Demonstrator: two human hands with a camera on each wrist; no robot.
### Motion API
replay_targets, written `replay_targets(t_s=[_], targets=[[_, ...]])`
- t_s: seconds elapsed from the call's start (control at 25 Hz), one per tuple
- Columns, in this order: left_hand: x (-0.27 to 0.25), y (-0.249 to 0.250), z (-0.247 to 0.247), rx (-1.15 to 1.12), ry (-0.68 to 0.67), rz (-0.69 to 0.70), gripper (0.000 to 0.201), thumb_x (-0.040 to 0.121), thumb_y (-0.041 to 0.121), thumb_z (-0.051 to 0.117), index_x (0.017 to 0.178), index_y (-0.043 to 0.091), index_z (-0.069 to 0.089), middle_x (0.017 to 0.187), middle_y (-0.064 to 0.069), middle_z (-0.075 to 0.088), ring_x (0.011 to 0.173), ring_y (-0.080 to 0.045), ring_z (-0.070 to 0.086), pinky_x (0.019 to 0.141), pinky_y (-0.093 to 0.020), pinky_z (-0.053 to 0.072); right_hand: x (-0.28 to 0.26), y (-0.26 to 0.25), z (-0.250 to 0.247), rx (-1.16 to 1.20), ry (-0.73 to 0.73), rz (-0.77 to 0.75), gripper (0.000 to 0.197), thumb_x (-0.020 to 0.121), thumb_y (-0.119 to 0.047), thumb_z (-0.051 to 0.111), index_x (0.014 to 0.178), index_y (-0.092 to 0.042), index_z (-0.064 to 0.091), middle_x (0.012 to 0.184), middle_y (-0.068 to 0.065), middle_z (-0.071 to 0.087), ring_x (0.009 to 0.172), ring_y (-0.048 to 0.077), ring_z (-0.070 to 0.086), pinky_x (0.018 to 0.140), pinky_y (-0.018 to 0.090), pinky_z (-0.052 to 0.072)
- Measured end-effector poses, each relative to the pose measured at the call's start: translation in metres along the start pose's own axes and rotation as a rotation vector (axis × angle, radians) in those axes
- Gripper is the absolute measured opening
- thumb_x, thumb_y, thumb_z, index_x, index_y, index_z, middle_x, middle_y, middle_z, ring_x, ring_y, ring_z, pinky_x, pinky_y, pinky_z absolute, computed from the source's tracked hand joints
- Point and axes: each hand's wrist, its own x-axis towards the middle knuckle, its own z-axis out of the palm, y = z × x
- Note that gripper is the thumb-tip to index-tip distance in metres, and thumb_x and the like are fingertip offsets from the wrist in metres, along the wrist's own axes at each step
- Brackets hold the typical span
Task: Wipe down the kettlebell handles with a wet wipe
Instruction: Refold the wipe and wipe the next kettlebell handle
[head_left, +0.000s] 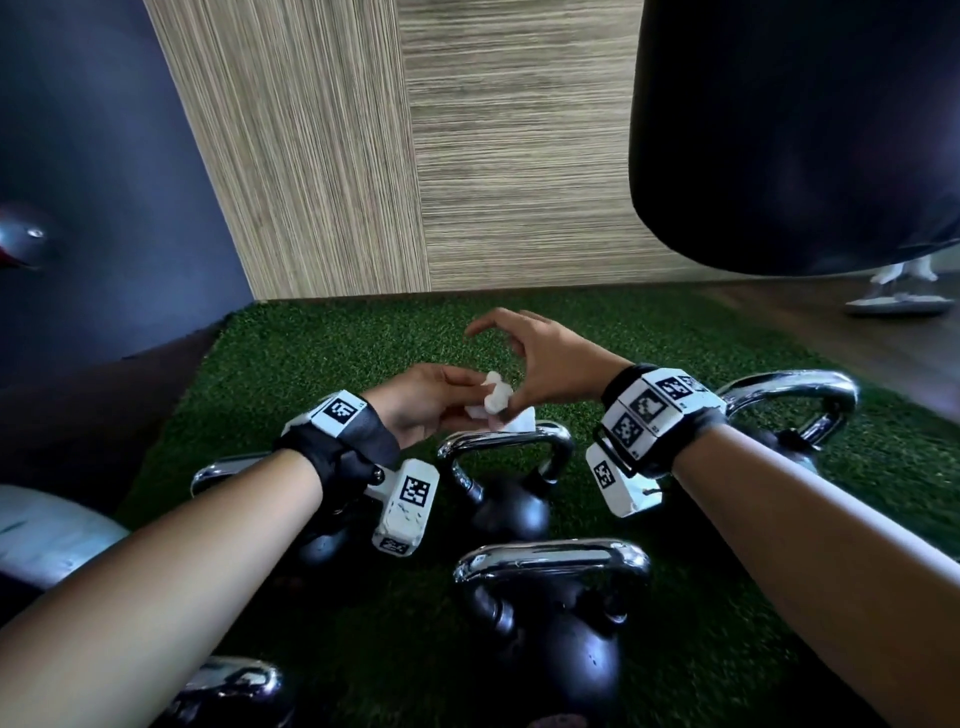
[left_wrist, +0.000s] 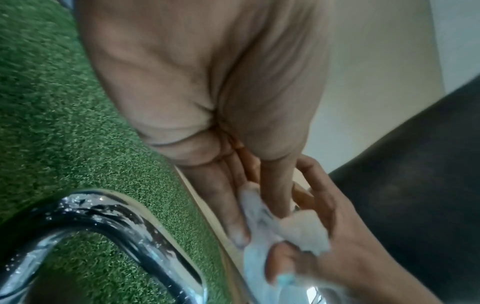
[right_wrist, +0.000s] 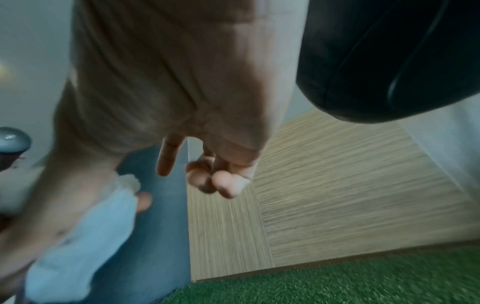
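The wet wipe (head_left: 498, 402), white and crumpled, is hanging between both hands just above the chrome handle (head_left: 511, 439) of the middle kettlebell (head_left: 511, 506), its lower corner drooping almost onto the bar. The left hand (head_left: 426, 402) is pinching the wipe from nine o'clock, thumb and fingers closing on its bunched top. The right hand (head_left: 540, 364) is gripping it from three o'clock with thumb and forefinger, while its other fingers are arching loosely upward. That handle is lying directly beneath the hands, toward six o'clock, its long axis running nine to three; both hands look about equally near, so the next move is probably a short drop onto the bar. The handle is gleaming, mirror-bright above a matte black ball. More kettlebells are standing at six (head_left: 558, 623), three (head_left: 795, 410) and eight o'clock on green turf (head_left: 322, 332), below a dark punching bag (head_left: 795, 130).
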Motion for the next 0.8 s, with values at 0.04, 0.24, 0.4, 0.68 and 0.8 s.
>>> replay_targets(t_s=[0.04, 0.24, 0.4, 0.68, 0.8], targets=[[0.005, -0.003, 0.001, 0.086, 0.061, 0.034, 0.020, 0.093, 0.006, 0.067, 0.111, -0.001, 0.069, 0.102, -0.018, 0.073, 0.075, -0.015, 0.074, 0.073, -0.026, 0.064, -0.004, 0.009, -0.002, 0.026, -0.068, 0.043, 0.110, 0.053, -0.046, 0.097, 0.145, -0.044, 0.037, 0.105, -0.017, 0.042, 0.090, -0.003, 0.043, 0.071, 0.017, 0.038], [0.018, -0.036, -0.001, 0.918, 0.397, 0.503, 0.011, 0.084, 0.030, 0.081, 0.094, 0.025, 0.082, 0.084, 0.008, 0.079, 0.075, -0.003, 0.071, 0.072, -0.025, 0.057, -0.029, 0.089, 0.010, 0.275, -0.144, 0.301, 0.067, 0.079, 0.002, 0.077, 0.131, -0.032, 0.051, 0.108, 0.007, 0.053, 0.076, 0.012, 0.054, 0.057, 0.023, 0.049], [0.021, -0.053, 0.011, 1.148, 0.385, 0.578, 0.013, 0.086, 0.020, 0.070, 0.088, 0.025, 0.081, 0.082, -0.001, 0.079, 0.075, -0.017, 0.072, 0.070, -0.030, 0.055, -0.052, 0.146, 0.076, 0.499, -0.295, 0.447, 0.048, 0.086, 0.012, 0.067, 0.104, -0.032, 0.062, 0.101, 0.010, 0.069, 0.065, 0.007, 0.069, 0.058, 0.028, 0.055], [0.013, -0.065, -0.007, 1.419, 0.281, 0.613, 0.017, 0.089, 0.012, 0.066, 0.093, 0.024, 0.078, 0.081, -0.003, 0.076, 0.064, -0.018, 0.067, 0.062, -0.026, 0.055, -0.055, 0.159, 0.157, 0.721, -0.063, 0.532, 0.044, 0.074, -0.019, 0.090, 0.113, -0.006, 0.073, 0.098, 0.015, 0.075, 0.080, 0.017, 0.066, 0.066, 0.033, 0.056], [0.009, -0.068, -0.029, 1.195, 0.453, 0.615, 0.016, 0.094, 0.019, 0.070, 0.106, 0.021, 0.080, 0.096, -0.003, 0.080, 0.067, -0.008, 0.067, 0.069, -0.005, 0.049, -0.055, 0.161, 0.163, 0.702, -0.013, 0.550, 0.038, 0.072, -0.029, 0.091, 0.104, -0.015, 0.077, 0.099, 0.005, 0.079, 0.079, 0.013, 0.070, 0.071, 0.035, 0.058]])
